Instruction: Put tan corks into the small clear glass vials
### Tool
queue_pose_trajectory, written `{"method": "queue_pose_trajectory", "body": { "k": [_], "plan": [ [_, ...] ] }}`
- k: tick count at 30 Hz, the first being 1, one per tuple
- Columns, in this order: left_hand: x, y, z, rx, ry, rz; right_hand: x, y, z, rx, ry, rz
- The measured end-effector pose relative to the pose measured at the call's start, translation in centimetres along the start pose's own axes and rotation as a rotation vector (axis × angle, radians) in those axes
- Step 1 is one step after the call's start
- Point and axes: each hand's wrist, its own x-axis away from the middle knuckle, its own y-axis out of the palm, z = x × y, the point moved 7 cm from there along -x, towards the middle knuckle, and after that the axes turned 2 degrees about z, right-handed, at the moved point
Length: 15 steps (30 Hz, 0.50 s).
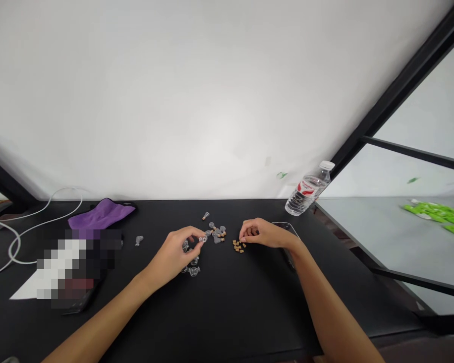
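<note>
Left grip [173,255] pinches a clear plastic piece [203,239]; my bunched right grip [260,233] sits over tan pellets [238,246], kept apart from the other clear pieces [192,271].

A pixelated patch [73,267] hides things at left — the clear pieces [215,234] and tan bits [238,246] are too small to identify.

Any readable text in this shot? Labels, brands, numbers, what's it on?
No legible text.
Red-and-white label on the plastic water bottle: markings too small and blurred to read.
White paper at the left: partly covered by a pixelated patch; anything under the patch is unreadable.
</note>
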Motion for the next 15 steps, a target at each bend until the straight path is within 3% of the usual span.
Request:
{"method": "queue_pose_trajectory", "body": {
  "k": [5, 11, 15],
  "plan": [
    [0.4, 0.8, 0.7, 0.056, 0.000, 0.072, -0.5, 0.6, -2.3, -0.248, -0.117, 0.160],
    [0.4, 0.1, 1.2, 0.074, 0.060, 0.164, -1.2, 4.4, -6.4, -0.396, -0.276, 0.199],
    [0.4, 0.1, 1.2, 0.086, 0.073, 0.168, -1.2, 5.4, -7.4, -0.401, -0.298, 0.231]
  ]
}}
